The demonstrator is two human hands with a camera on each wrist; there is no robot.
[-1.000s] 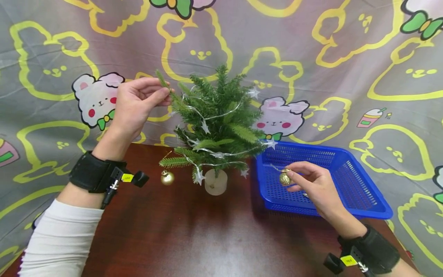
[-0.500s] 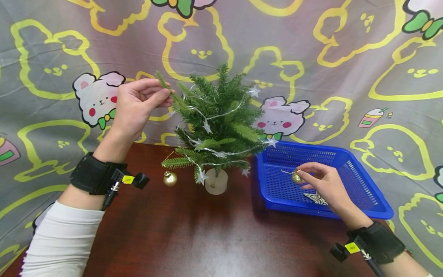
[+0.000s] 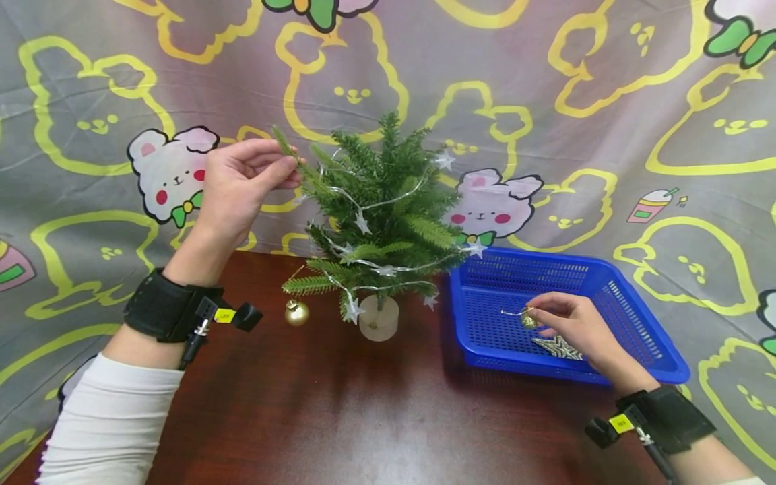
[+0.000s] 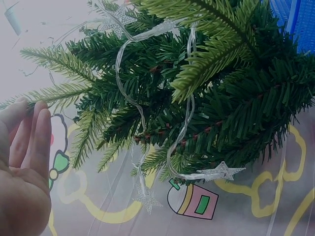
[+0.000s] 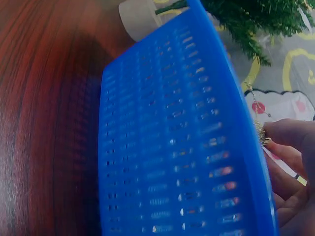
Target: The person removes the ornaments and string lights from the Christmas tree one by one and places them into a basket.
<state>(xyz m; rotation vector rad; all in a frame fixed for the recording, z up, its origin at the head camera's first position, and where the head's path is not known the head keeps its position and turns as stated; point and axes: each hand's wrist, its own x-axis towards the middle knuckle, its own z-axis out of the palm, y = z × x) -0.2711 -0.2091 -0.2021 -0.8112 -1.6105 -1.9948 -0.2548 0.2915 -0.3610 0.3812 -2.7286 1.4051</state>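
Observation:
A small artificial Christmas tree (image 3: 394, 202) stands upright on a pale round base (image 3: 378, 319), wound with a clear string of star lights (image 3: 362, 222). My left hand (image 3: 239, 182) pinches the tip of a light green branch (image 3: 283, 140) at the tree's upper left. Over the blue basket (image 3: 642, 364), my right hand (image 3: 572, 323) pinches a small gold glitter ball (image 3: 529, 320) near its top, and its hanging loop sticks out leftward. Another gold ball (image 3: 296, 312) hangs from a lower left branch. In the right wrist view the basket wall hides part of the glitter ball (image 5: 260, 132).
A gold and silver star ornament (image 3: 558, 347) lies in the basket beneath my right hand. The dark wooden table (image 3: 339, 417) extends in front of the tree. Close behind hangs a grey curtain (image 3: 424, 60) with cartoon prints.
My right hand has moved rightward and slightly down with the gold glitter ball, uncovering the star ornament in the basket. My left hand keeps its pinch on the branch.

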